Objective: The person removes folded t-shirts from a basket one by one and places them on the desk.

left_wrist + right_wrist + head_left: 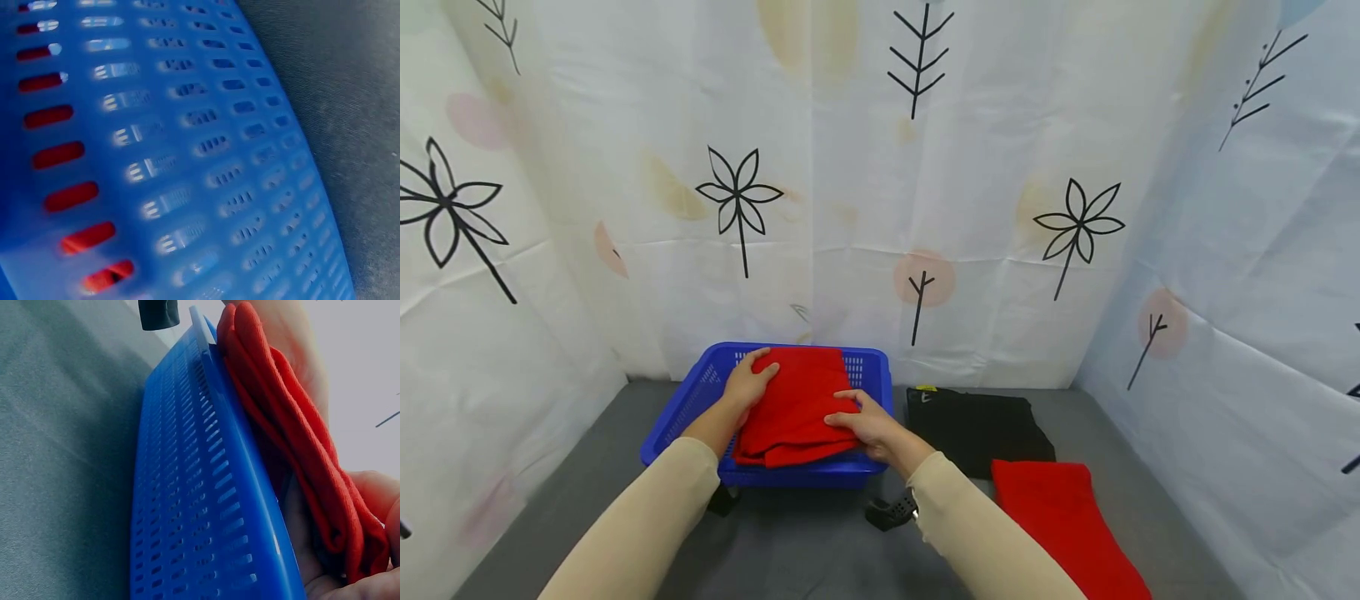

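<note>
A folded red cloth point(797, 404) lies at the top of the blue slotted plastic basket point(688, 404). At its upper left edge my left hand point(745, 390) grips it, thumb on top. My right hand point(874, 427) holds the right edge. In the right wrist view the layered folds of the cloth point(284, 425) stand along the basket's rim, pinched between thumb and fingers of the right hand point(375, 497). The left wrist view is filled by the basket's side wall point(187, 137), with red showing through some slots; the left hand is out of that view.
Right of the basket lies a folded black cloth point(981, 429) with a small yellow patch at its corner. Another red cloth point(1067, 517) lies nearer, beside my right sleeve. A patterned white curtain point(850, 208) hangs behind and around the grey table point(790, 550).
</note>
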Demonstrator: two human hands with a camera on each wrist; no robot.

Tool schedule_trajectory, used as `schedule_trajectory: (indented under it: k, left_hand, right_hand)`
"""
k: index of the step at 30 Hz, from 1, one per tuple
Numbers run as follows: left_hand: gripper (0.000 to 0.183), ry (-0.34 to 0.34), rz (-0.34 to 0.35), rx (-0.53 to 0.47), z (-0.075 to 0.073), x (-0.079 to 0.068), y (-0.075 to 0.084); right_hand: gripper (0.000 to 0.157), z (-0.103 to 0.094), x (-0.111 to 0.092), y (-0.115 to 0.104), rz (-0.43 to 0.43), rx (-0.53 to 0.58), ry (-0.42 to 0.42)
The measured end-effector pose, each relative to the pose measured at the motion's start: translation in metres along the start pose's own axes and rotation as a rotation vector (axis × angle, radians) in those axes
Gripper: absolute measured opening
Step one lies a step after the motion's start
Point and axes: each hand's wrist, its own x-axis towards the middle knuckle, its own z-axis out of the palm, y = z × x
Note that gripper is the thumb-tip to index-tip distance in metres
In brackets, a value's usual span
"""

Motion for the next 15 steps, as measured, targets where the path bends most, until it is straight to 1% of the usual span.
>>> schedule_trajectory:
  k: [8,15]
  left_hand:
    - [0.056,0.000,0.005,-0.011,0.000,-0.009,0.004]
    - [0.058,-0.027,0.009,0.007,-0.002,-0.011,0.011]
  right_hand:
    - [0.051,0.001,-0.009,0.000,-0.012,0.005,0.006]
    - [0.052,0.000,-0.017,-0.007,-0.033,0.036,-0.005]
